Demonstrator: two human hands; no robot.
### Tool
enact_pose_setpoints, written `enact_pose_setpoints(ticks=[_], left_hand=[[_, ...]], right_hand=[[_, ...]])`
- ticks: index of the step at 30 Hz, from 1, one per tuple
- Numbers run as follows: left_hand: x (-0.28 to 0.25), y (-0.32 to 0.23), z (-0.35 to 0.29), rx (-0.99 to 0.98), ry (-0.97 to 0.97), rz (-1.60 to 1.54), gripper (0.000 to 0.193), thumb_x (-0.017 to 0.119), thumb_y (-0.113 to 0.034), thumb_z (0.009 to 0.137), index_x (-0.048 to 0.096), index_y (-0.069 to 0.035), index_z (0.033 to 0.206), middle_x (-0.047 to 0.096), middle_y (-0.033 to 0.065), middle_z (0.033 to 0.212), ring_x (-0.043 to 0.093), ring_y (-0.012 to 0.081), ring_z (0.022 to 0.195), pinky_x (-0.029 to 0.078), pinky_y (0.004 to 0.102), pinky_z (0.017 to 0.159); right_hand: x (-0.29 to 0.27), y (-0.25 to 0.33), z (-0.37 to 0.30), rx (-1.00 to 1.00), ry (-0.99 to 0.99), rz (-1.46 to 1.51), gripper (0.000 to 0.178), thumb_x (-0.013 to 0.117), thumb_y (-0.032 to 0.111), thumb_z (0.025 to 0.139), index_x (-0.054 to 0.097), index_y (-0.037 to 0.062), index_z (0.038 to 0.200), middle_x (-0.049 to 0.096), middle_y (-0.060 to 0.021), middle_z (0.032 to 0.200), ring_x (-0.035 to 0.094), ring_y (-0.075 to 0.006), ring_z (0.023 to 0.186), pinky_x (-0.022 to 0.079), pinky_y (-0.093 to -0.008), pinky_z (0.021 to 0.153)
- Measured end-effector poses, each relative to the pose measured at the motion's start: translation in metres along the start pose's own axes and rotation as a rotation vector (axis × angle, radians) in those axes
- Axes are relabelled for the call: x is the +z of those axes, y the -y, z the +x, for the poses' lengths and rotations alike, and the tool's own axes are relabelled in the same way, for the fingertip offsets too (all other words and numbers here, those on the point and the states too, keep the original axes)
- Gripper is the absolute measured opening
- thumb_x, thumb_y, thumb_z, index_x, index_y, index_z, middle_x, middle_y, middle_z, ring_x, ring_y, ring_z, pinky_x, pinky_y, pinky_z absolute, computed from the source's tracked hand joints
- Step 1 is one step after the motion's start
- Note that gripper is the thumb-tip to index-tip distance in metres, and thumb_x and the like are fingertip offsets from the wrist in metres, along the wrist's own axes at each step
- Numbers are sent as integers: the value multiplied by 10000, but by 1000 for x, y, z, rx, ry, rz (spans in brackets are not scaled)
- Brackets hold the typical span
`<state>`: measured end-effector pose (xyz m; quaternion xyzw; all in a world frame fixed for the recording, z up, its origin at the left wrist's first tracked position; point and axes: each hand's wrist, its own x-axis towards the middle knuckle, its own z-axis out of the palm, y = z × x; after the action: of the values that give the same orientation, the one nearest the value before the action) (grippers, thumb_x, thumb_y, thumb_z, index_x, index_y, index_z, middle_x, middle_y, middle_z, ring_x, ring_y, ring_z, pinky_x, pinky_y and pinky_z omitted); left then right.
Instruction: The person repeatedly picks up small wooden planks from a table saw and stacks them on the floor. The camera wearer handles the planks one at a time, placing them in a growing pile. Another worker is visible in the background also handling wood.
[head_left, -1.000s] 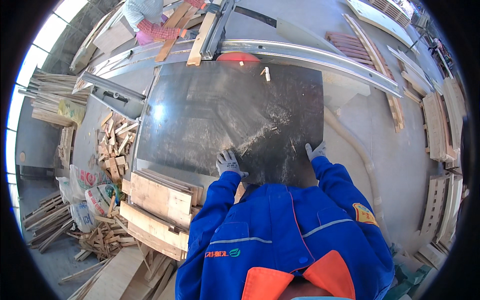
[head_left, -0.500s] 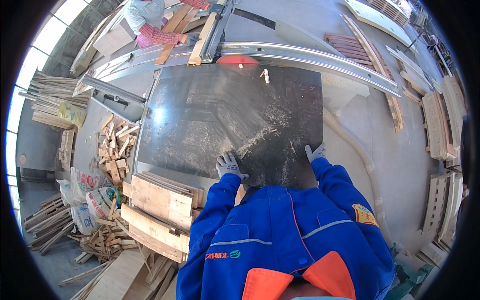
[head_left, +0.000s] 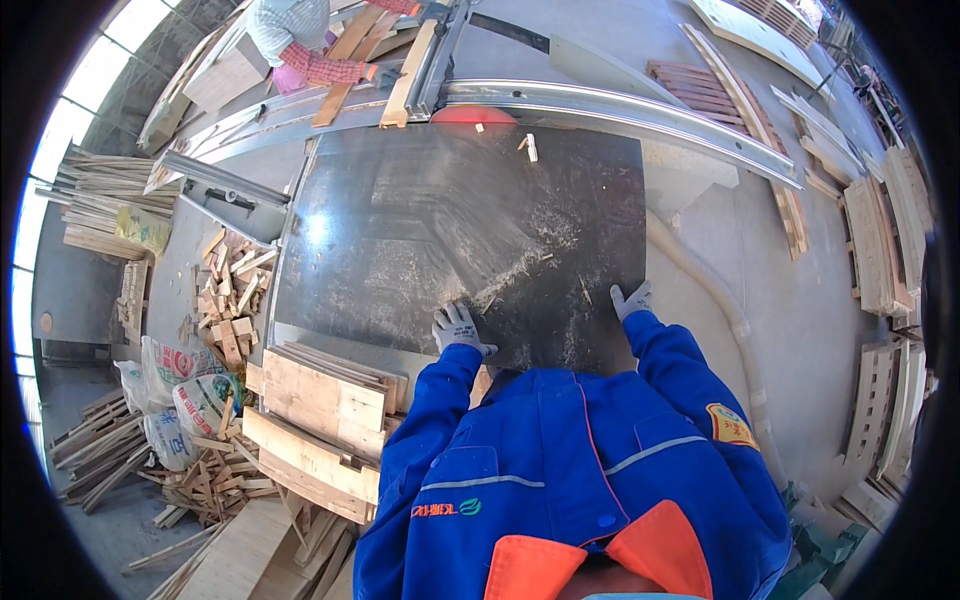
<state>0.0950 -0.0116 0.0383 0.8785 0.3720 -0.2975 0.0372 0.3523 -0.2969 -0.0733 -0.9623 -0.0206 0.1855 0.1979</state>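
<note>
A dark, flat machine table [head_left: 380, 240] dusted with sawdust and small wood chips spreads out in front of me. My left hand [head_left: 458, 330], in a grey work glove, rests on its near edge with the fingers apart. At the table's right near corner lies my right hand [head_left: 632, 300], gloved too, its fingers stretched over the edge. Neither hand holds anything. A small pale wood offcut [head_left: 531, 148] lies near the far edge, close to a red rounded guard [head_left: 472, 116].
A metal rail [head_left: 620, 108] crosses behind the table. Far left, a co-worker's gloved hand [head_left: 384, 76] is by a wooden board [head_left: 408, 80]. Stacked planks [head_left: 320, 395] stand at my left, near scrap wood [head_left: 232, 300] and plastic bags [head_left: 200, 400]. A hose [head_left: 715, 290] curves along the right.
Both my hands stay in place on the table. The view has shifted very slightly, and the co-worker's hand has moved a little along the board.
</note>
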Motion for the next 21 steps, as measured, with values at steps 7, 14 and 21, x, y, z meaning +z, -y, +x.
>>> enact_pose_setpoints(ticks=[7, 14, 21], left_hand=[[1, 0, 1, 2, 4, -5, 1308, 803, -695, 619, 183, -22, 1553, 226, 210, 1579, 247, 434, 1454, 252, 508, 1175], [0, 0, 0, 2, 1, -2, 1310, 803, -700, 615, 189, -19, 1551, 235, 208, 1573, 251, 432, 1452, 251, 511, 1172], [3, 0, 1, 3, -22, 4, 1314, 804, -706, 605, 200, -19, 1548, 254, 205, 1559, 260, 434, 1444, 257, 509, 1168]], right_hand=[[-3, 3, -2, 11, 9, -11, 1125, 589, 674, 861, 110, -95, 1527, 328, -374, 1477, 401, -489, 1348, 353, -458, 1137], [-3, 4, -1, 55, 27, 36, 1133, 648, 626, 844, 67, -45, 1549, 277, -365, 1516, 356, -481, 1387, 314, -462, 1165], [-5, 5, -2, 53, 41, 53, 1136, 643, 631, 844, 60, -39, 1552, 264, -367, 1523, 353, -483, 1390, 310, -470, 1165]])
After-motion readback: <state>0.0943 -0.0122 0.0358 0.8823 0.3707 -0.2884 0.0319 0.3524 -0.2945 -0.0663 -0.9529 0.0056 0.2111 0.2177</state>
